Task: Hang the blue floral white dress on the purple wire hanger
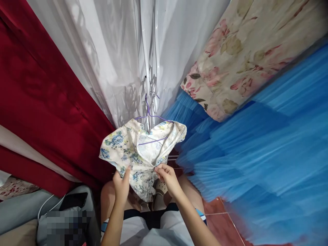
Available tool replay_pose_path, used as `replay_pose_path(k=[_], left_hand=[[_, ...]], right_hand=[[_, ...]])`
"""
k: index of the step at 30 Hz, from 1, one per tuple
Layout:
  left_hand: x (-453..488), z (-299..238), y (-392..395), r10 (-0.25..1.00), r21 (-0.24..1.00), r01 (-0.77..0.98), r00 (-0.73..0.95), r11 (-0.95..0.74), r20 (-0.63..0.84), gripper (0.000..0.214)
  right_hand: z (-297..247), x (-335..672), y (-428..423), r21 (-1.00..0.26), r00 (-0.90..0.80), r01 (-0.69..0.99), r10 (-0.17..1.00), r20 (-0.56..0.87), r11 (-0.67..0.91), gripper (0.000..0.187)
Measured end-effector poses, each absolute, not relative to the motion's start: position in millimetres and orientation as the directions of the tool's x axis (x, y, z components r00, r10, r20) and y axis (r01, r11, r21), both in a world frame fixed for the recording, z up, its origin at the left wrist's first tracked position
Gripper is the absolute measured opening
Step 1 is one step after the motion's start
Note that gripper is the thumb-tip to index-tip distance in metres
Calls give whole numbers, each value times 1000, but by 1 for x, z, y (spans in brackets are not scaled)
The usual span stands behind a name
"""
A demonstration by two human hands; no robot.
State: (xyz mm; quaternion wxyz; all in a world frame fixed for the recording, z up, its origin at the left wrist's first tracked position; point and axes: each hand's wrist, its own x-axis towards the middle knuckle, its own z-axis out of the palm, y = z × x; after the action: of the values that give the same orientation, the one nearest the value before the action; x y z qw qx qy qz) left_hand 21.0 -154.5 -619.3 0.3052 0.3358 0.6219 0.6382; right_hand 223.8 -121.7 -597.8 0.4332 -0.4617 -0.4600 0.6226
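Observation:
In the middle of the head view a white shirt (125,150) with blue flowers and short sleeves hangs on a thin purple hanger (148,111). The hanger's hook is up by some white metal rods. At the shirt's lower left side my left hand (122,184) grips the cloth, thumb on top and fingers behind. My right hand (166,176) pinches the front edge of the shirt near its middle, below the open collar. The neckline gapes, and the hanger's lower bar shows through it.
White curtains (110,51) hang behind the rods. Red cloth (46,89) fills the left. Flowered fabric (230,68) and blue tulle (246,147) hang at the right. A dark phone (73,201) with a white cable lies on a grey seat, lower left. The floor (217,218) has red tiles.

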Motion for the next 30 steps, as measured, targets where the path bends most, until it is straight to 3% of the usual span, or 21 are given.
replay_pose_path(k=[2, 3, 5, 8, 11, 16, 20, 24, 27, 30], left_hand=[[20, -619, -150, 627, 962, 251, -733, -109, 262, 37], [23, -620, -149, 599, 927, 351, -717, -133, 357, 35], [38, -622, -150, 728, 853, 482, -509, -201, 459, 27], [70, -628, -152, 913, 810, 526, -141, -259, 383, 18], [91, -632, -148, 941, 814, 543, -118, -207, 318, 11], [90, -625, -139, 955, 765, 584, 61, -271, 291, 9], [81, -621, -139, 950, 667, 677, 191, -311, 248, 14], [73, -614, -139, 935, 618, 703, 293, -353, 202, 12], [61, -587, -126, 922, 646, 659, 267, -386, 280, 9], [49, -535, -101, 853, 704, 553, 23, -446, 522, 25]], right_hand=[[-593, 228, -126, -956, -172, -169, 962, -210, -239, 24], [-591, 229, -128, -956, -167, -167, 963, -212, -240, 25], [-590, 230, -131, -969, -176, -121, 966, -192, -214, 26], [-590, 225, -132, -986, -217, -66, 966, -137, -155, 22], [-584, 220, -128, -977, -242, -117, 959, -145, -177, 17], [-529, 214, -91, -895, -102, -405, 982, -159, -187, 14], [-470, 203, -46, -893, -138, -445, 990, -5, -66, 15], [-448, 195, -27, -911, -166, -413, 983, 75, 0, 16], [-452, 198, -32, -932, -137, -359, 985, 103, 48, 15], [-456, 204, -43, -945, -98, -307, 984, 151, 114, 20]])
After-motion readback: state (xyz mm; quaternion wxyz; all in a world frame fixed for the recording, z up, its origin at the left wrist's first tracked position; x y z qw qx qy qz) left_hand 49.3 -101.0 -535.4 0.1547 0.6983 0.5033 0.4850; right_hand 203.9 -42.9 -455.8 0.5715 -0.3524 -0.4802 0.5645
